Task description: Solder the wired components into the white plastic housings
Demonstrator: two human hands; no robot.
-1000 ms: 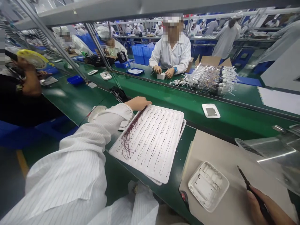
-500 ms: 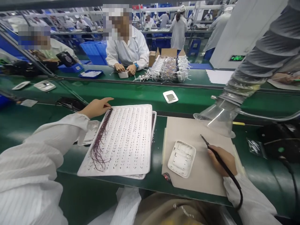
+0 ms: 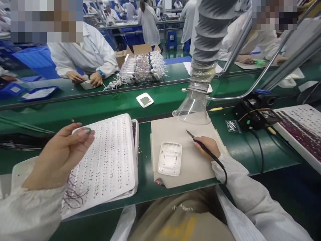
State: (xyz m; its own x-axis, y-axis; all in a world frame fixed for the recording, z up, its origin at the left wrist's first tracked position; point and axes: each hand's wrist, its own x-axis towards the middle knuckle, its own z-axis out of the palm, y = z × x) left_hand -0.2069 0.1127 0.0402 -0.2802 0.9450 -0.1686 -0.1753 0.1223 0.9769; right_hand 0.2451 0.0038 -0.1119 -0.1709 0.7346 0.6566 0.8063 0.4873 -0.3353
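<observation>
My right hand [image 3: 208, 146] is closed around a black soldering iron [image 3: 197, 140], its tip pointing up and left over the beige mat. Beside the tip, a white plastic housing [image 3: 170, 159] lies on the mat with its inside facing up. My left hand [image 3: 62, 150] is raised over the left edge of a white perforated tray [image 3: 110, 160], fingers pinched together. A bit of green shows at its fingertips and a small dark end sticks out above; what it holds is too small to name. Thin dark purple wires [image 3: 75, 194] lie on the tray, partly hidden by this hand.
A clear fume extractor hood [image 3: 193, 108] hangs over the back of the beige mat [image 3: 198, 170]. To the right stand a black soldering station [image 3: 255, 112] and another tray of wires [image 3: 301, 130]. A white cover with a window [image 3: 144, 100] lies beyond. Co-workers sit opposite.
My left hand has lifted off the wires at the tray's top corner and come nearer, pinched. The view has swung right. My right hand still holds the soldering iron.
</observation>
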